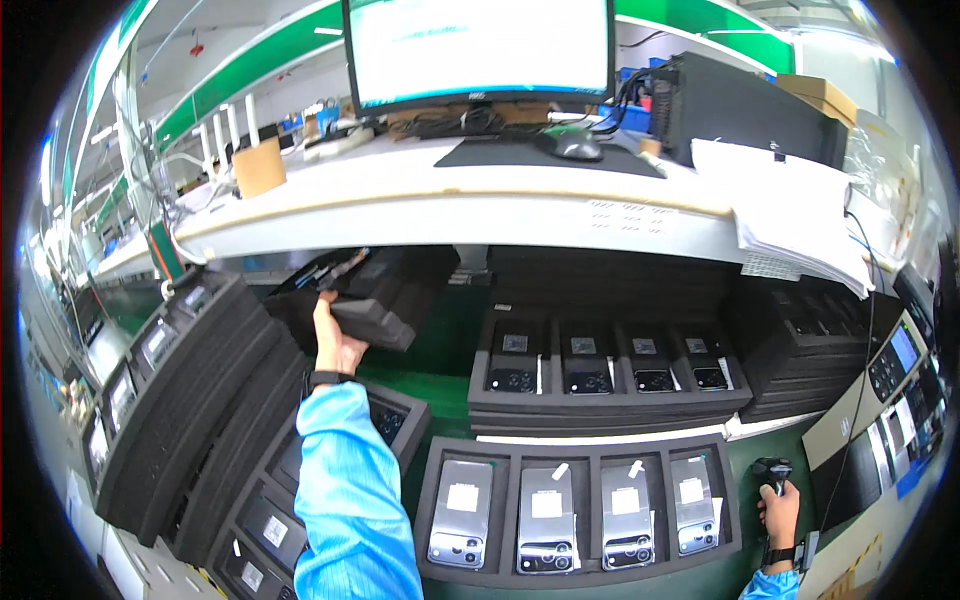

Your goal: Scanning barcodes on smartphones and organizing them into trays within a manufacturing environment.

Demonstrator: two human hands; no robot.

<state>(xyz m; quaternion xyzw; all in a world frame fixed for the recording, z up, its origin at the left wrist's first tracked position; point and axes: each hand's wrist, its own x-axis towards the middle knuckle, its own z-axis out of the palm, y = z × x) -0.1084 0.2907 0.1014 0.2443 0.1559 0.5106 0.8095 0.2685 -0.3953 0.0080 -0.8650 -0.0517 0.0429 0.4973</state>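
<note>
Under the shelf at left, my left hand [340, 347] grips the near edge of a black foam tray [375, 320], whose far part lies in shadow. At the lower right my right hand [779, 518] is closed around a black handheld barcode scanner [771, 468]. Between my arms a black foam tray with four compartments, more exactly several, would be this near tray [430, 500]; smartphones [547, 505] lie in its slots, backs up, with white labels. Behind it, another foam tray [610, 408] holds more phones [587, 365] in a row.
Tall stacks of black foam trays [190, 420] stand at left, and more trays [800, 350] at right. Above runs a white shelf [450, 215] with a monitor [480, 50], mouse [572, 145] and hanging papers [800, 205]. A beige device [865, 390] with a screen stands far right.
</note>
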